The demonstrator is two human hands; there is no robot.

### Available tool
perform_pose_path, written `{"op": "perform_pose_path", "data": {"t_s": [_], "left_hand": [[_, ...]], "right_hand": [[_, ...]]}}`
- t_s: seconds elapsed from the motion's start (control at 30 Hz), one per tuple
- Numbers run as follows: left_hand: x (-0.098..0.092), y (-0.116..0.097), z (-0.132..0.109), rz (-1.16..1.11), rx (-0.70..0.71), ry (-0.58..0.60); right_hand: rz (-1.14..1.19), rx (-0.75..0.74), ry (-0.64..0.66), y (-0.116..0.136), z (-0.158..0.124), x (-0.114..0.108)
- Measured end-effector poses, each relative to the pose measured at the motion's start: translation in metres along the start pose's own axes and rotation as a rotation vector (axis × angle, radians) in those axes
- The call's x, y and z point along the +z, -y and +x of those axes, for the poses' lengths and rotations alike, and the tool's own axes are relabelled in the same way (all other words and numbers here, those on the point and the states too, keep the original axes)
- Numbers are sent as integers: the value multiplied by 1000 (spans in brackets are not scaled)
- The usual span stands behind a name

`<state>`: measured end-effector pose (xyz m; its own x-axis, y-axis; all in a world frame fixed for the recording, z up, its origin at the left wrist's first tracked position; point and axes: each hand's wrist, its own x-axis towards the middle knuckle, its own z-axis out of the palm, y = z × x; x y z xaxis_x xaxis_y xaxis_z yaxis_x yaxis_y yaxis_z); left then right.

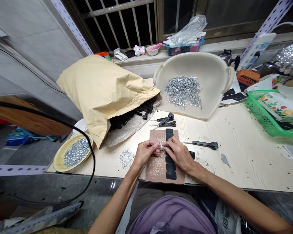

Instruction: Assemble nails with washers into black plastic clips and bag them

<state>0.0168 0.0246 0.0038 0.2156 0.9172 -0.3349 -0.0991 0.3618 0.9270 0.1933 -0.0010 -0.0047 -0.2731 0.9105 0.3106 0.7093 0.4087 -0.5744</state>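
Head cam, looking down at a pale wooden table [246,152]. Both hands meet over a brown board [153,169] that lies at the near edge of the table, roughly in the middle. The left hand [145,152] and right hand [179,154] each have thumb and fingertips pressed together on the same small piece [162,147], pinching it from either side just above the far half of the board. It's pale and tiny, honestly can't tell what it is. A column of black pads [171,167] runs down the board, partly hidden under the right hand.

Just right of the hands, a black clip [205,144] with a thin pin sticking out lies flat on the table, apart from the board. A few more clips [166,121] sit just past the board's far edge.

Further back, toward the far edge, a white tub [210,74] is tipped up with a heap of silver nails [183,91] inside. Left of it a tan paper sack [102,87] lies on its side, mouth open toward the middle, with black parts [132,118] spilling out. A yellow dish [57,162] of small silver bits sits at the near left corner. A little scatter of bits [126,158] lies on the table between dish and board. Green basket [261,118] over at the right edge.
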Motion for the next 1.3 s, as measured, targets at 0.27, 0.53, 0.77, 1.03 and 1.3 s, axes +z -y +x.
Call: {"op": "perform_pose_path", "data": {"t_s": [0.27,0.53,0.77,1.03,1.3], "left_hand": [[3,0,1,39,27,-9],[0,5,7,56,-12,41],[-2,9,10,64,-30,75],[-4,6,9,36,-86,91],[1,6,11,-10,-90,68]], "right_hand": [[292,122,-2,-3,1,0],[290,125,83,-6,2,-6],[102,69,114,-10,-2,-5],[236,46,115,-13,2,-11],[266,85,108,-19,1,-4]]}}
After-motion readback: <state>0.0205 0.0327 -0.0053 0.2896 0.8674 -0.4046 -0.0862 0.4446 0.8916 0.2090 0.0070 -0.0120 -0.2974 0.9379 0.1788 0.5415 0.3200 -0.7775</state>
